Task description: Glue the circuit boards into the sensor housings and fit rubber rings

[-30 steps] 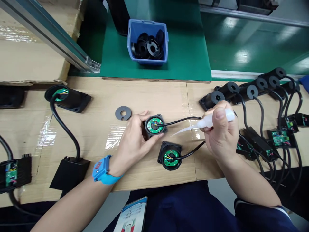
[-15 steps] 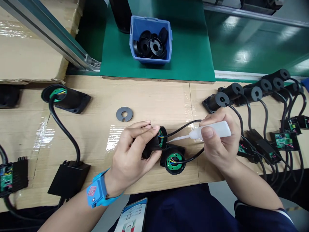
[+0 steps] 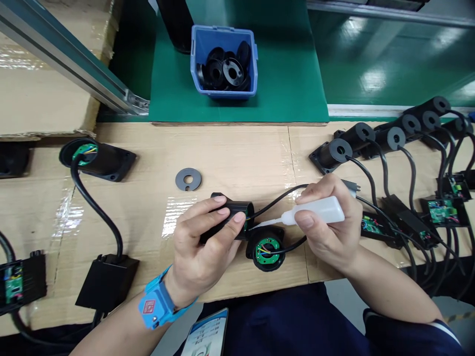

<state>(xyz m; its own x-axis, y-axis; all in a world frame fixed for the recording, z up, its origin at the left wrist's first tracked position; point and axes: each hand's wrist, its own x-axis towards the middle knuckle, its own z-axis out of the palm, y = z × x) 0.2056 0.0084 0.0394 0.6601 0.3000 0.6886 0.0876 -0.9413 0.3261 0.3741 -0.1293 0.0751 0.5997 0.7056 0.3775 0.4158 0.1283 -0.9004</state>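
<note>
Left grip [image 3: 202,249] holds a black plastic cylinder [image 3: 239,206], right grip [image 3: 333,242] a white plastic squeeze bottle [image 3: 322,211]; dispensing seems in hand, next needing steady aim.

Work table [image 3: 230,153]: tan, cardboard-like top; I note a dark seam [image 3: 292,153] running near to far, and shiny clear tape [image 3: 174,215] in patches. Green board [image 3: 282,74]: matt, beyond the far edge, centre. Metal post [image 3: 74,64]: slanting across far left, corner bracket [image 3: 137,103] at its foot. Cardboard [image 3: 40,99]: large, ragged-edged, far left. Glossy green surface [image 3: 349,64]: far right, carrying what I read as lamp reflections [image 3: 373,79]; grey rail [image 3: 389,15] beyond. Floor [image 3: 339,291]: pale grey, near side, striped marking [image 3: 460,316] at right.
</note>
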